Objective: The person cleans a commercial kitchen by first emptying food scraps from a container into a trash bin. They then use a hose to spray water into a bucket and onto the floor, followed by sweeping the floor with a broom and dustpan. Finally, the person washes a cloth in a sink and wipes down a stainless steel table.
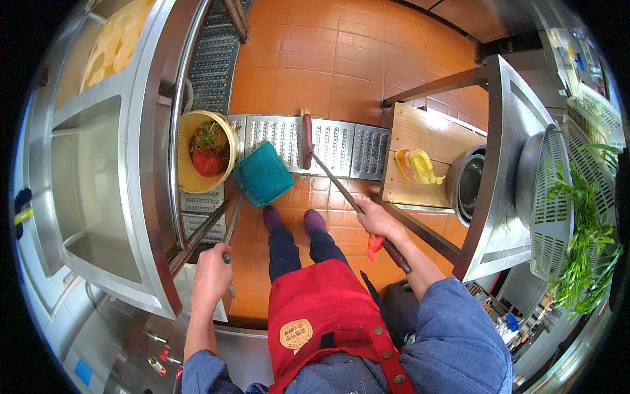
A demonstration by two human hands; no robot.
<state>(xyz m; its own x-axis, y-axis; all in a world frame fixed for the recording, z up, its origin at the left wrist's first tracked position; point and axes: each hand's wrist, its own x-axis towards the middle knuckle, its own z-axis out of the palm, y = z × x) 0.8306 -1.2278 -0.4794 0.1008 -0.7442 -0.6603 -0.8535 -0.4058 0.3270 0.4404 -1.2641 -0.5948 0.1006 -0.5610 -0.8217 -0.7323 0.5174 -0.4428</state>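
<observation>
My left hand (214,273) grips the upright handle of a teal plastic dustpan (266,175), whose pan is beside a cream bucket (233,147) holding green scraps and something red. My right hand (379,217) is closed around the dark handle of a broom (307,140); a red tie hangs by that hand. The broom's narrow reddish-brown head lies over the perforated metal drain cover (275,128), to the right of the dustpan. Its bristles show only at the far end of the head.
A steel sink unit (133,147) runs along the left. At the right, a wooden shelf (408,128) under a steel table (507,147) holds a yellow bottle (422,166) and a metal pot (467,182). White plastic baskets (553,216) and leafy greens (581,241) are on the table. The floor is orange tile.
</observation>
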